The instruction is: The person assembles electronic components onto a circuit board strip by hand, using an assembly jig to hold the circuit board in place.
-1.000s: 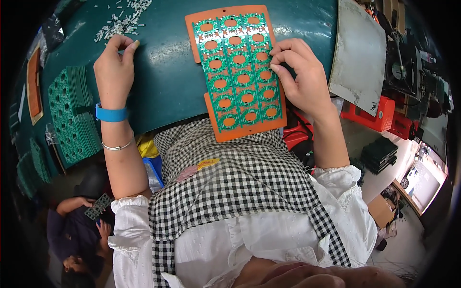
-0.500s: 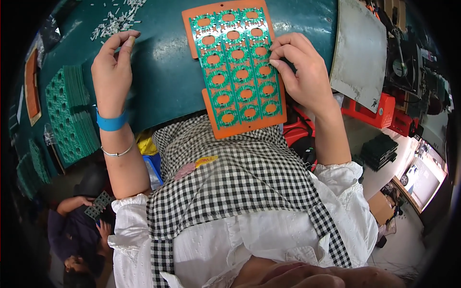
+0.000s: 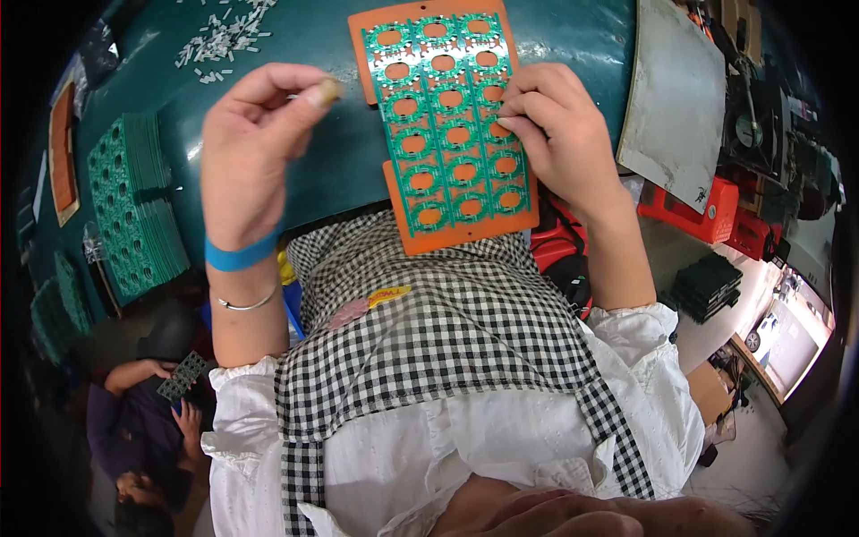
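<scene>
Green circuit panel [image 3: 450,125] on orange tray [image 3: 445,234], at bench [image 3: 349,161] near edge. Right hand [image 3: 559,134] fingertips press its right edge; left hand [image 3: 246,148] pinches a small part, raised apart.

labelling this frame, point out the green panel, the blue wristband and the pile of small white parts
green panel [image 3: 447,125], head view, panel middle
blue wristband [image 3: 240,255], head view, band front
white parts [image 3: 224,40], head view, pile middle

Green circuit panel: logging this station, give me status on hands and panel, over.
Left hand raised, pinching a small part. Right hand pressing fingertips on the green circuit panel, which lies on the orange carrier. Nothing blocking the panel.
</scene>
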`<state>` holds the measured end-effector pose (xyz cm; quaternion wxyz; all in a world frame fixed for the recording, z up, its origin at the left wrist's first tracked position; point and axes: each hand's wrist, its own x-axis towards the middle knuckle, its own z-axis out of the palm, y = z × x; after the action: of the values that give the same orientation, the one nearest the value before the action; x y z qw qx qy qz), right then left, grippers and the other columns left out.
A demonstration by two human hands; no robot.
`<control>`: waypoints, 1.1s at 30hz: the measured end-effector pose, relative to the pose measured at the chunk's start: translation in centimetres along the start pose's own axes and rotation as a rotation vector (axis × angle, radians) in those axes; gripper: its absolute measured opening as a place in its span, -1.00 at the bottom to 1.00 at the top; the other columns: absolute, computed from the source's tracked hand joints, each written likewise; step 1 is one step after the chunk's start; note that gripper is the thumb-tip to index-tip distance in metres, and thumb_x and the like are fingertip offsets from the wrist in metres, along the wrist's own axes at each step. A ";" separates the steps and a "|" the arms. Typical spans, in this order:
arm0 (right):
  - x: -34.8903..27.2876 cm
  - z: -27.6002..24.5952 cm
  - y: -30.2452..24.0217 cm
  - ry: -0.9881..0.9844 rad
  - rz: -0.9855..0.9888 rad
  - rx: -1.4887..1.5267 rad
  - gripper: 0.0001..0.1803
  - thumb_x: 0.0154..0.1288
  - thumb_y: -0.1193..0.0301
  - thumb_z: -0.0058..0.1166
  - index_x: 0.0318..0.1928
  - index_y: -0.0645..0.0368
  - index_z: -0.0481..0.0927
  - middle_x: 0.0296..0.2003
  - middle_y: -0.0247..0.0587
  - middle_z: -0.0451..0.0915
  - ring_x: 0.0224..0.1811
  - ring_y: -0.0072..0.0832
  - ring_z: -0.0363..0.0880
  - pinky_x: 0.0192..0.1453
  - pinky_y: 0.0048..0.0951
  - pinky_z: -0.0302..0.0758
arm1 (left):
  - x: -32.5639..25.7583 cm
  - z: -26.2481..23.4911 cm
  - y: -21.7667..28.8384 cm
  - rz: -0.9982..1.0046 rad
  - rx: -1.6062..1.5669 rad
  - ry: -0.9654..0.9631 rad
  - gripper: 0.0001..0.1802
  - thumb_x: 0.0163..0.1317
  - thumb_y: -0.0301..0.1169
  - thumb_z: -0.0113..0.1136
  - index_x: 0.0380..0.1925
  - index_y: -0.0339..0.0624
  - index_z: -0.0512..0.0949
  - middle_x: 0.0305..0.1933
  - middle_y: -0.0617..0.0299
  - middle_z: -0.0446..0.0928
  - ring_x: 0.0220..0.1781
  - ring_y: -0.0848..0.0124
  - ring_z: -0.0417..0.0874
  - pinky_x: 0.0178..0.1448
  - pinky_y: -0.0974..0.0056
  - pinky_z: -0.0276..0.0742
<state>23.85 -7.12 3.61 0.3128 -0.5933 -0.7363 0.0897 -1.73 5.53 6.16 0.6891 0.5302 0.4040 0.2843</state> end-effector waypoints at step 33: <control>-3.0 -0.3 -0.5 0.039 0.082 0.238 -0.88 -0.02 0.63 0.19 -0.43 0.25 0.52 -0.30 -0.22 0.56 -0.20 -0.31 0.55 -0.13 -0.39 0.50 | -1.6 4.1 -0.6 -0.020 -0.556 -0.058 -0.53 0.24 -0.76 -0.22 0.19 -0.49 0.19 0.29 -0.28 0.25 0.34 -0.05 0.32 0.42 0.08 0.31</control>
<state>23.94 -10.08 3.07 0.3916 -0.5832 -0.6892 0.1776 0.99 2.00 6.49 0.8221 0.3248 0.2958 0.3622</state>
